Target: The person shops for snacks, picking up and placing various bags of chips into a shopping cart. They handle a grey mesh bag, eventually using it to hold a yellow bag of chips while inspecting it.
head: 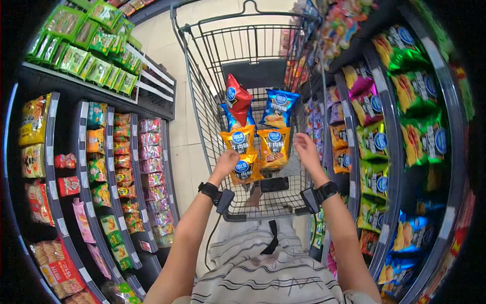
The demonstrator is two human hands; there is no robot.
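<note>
Over the wire shopping cart (201, 114), my left hand (227, 163) has its fingers closed at the upper left corner of a front orange chip bag (246, 171). Just behind that bag is a second orange chip bag (238, 137), partly covered. My right hand (306, 149) is beside a third orange chip bag (275, 146), fingers curled and slightly apart, with a small gap to it. Farther back, a red chip bag (239, 100) leans over a blue chip bag (228, 114). Another blue chip bag (280, 108) stands at the right.
Snack shelves (131, 178) line the left, below a rack of green packets (76, 62). Chip shelves (391, 182) run close along the right. Inside the cart's near end lies a black flat object (275, 184). Pale floor tiles (184, 152) show left of the cart.
</note>
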